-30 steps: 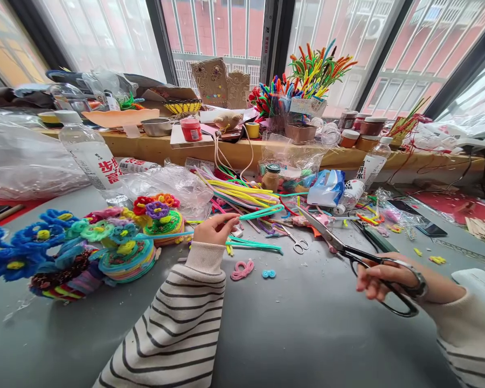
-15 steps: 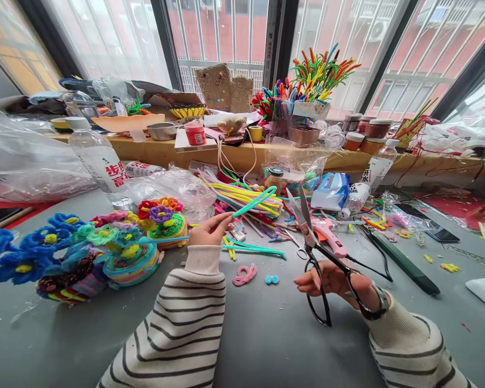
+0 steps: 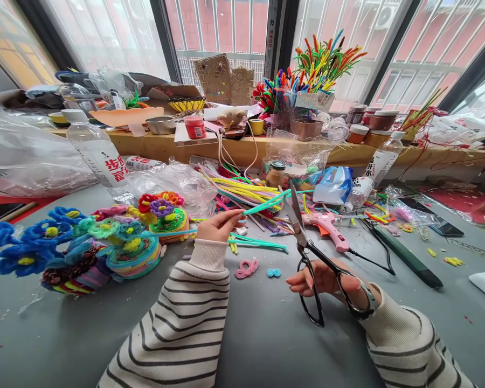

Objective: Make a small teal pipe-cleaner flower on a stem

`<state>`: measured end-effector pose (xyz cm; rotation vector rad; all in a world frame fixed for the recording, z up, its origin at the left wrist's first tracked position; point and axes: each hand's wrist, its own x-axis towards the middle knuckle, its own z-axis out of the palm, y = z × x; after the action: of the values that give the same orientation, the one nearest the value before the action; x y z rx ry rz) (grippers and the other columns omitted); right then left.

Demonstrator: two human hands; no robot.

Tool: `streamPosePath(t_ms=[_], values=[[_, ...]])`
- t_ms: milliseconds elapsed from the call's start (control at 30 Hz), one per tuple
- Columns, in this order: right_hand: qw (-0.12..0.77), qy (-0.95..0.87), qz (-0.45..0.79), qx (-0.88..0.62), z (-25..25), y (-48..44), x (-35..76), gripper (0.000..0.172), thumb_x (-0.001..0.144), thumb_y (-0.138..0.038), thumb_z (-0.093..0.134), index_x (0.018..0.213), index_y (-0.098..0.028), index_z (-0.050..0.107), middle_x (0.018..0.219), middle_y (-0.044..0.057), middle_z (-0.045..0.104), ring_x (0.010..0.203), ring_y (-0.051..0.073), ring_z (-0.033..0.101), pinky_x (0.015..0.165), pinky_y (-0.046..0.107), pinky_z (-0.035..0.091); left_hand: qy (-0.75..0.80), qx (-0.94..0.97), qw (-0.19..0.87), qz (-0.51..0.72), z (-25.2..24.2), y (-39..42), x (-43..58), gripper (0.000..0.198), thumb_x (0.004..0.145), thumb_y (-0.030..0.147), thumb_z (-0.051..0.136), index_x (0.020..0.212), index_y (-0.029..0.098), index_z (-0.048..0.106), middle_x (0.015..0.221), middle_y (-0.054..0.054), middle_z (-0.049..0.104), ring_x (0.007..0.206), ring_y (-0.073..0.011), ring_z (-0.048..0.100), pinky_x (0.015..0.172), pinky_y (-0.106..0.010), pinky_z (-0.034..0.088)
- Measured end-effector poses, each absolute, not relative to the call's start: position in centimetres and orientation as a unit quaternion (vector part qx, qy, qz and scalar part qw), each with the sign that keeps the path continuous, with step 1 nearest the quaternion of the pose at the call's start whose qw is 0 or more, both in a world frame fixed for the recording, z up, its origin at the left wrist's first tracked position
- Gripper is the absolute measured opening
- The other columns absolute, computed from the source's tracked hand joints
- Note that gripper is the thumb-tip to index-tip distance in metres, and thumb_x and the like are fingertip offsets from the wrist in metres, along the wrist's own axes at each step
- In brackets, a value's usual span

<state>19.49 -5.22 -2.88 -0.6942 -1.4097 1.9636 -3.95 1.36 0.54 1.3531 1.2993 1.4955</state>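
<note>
Between the thumb and fingers of my left hand [image 3: 218, 225] are pinched turquoise pipe cleaners [image 3: 267, 205], which reach rightward to the scissors' blades. My right hand [image 3: 323, 275] has its fingers through the black handles of large scissors [image 3: 302, 240], pointing up and slightly left. The blades are a little apart; I cannot tell if the pipe cleaners lie between or behind them. More turquoise stems [image 3: 261, 242] rest below my left hand. On the table in front are a pink coiled piece [image 3: 246, 268] and a small blue coiled piece [image 3: 273, 273].
Pipe-cleaner flowers in pots [image 3: 133, 261] stand left. A pink glue gun [image 3: 327, 226] and a dark green tool [image 3: 408, 257] lie right. Behind are a heap of pipe cleaners [image 3: 242, 189], a jar [image 3: 275, 173], bottles [image 3: 97, 153] and a crowded ledge [image 3: 145, 139].
The looped end of the turquoise pipe cleaners has straightened out to the right, meeting the scissors' blades. The scissors have moved slightly left, and their blades are closer together.
</note>
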Motion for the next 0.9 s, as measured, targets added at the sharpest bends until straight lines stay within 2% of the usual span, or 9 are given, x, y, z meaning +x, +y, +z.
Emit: streamPosePath(t_ms=[333,533,667,800,900], values=[[0.454,-0.512,0.678,-0.268,-1.8,-5.4,18.8,0.052,0.058,-0.066,0.043,0.078,-0.019,0.054,0.109,0.010,0.053,0.105,0.026,0.045,0.089,0.044,0.030,0.390,0.607,0.465,0.514,0.5,0.8,-3.4,0.012,0.060,0.023,0.060,0.069,0.016,0.066,0.059,-0.001,0.065,0.055,-0.0135,0.061,0.056,-0.023,0.052],[0.471,-0.512,0.672,-0.253,-1.4,-5.7,18.8,0.050,0.060,-0.065,0.042,0.079,-0.020,0.053,0.111,0.009,0.052,0.107,0.027,0.042,0.091,0.044,0.027,0.386,0.634,0.451,0.496,-0.3,0.9,-3.3,0.021,0.066,0.027,0.054,0.079,0.014,0.064,0.064,-0.004,0.065,0.059,-0.0154,0.062,0.057,-0.027,0.052],[0.462,-0.520,0.673,-0.251,-1.5,-5.7,18.8,0.051,0.060,-0.065,0.041,0.080,-0.020,0.053,0.111,0.010,0.052,0.107,0.027,0.042,0.091,0.044,0.027,0.424,0.712,0.326,0.456,-1.0,1.3,-3.6,0.023,0.070,0.027,0.049,0.082,0.012,0.063,0.064,-0.006,0.065,0.059,-0.0151,0.061,0.058,-0.026,0.050],[0.458,-0.517,0.676,-0.255,-1.5,-5.8,18.7,0.052,0.058,-0.066,0.042,0.078,-0.019,0.052,0.112,0.011,0.051,0.108,0.028,0.040,0.091,0.045,0.027,0.430,0.798,0.125,0.403,-1.0,1.8,-3.9,0.018,0.069,0.023,0.050,0.074,0.015,0.065,0.065,-0.007,0.064,0.061,-0.0147,0.059,0.057,-0.025,0.047],[0.449,-0.518,0.681,-0.258,-1.4,-5.9,18.6,0.052,0.059,-0.065,0.042,0.081,-0.019,0.052,0.112,0.011,0.051,0.109,0.028,0.040,0.091,0.045,0.027,0.418,0.815,0.047,0.399,-0.7,2.0,-3.9,0.015,0.067,0.021,0.053,0.070,0.015,0.066,0.064,-0.007,0.061,0.059,-0.0129,0.055,0.055,-0.022,0.045]])
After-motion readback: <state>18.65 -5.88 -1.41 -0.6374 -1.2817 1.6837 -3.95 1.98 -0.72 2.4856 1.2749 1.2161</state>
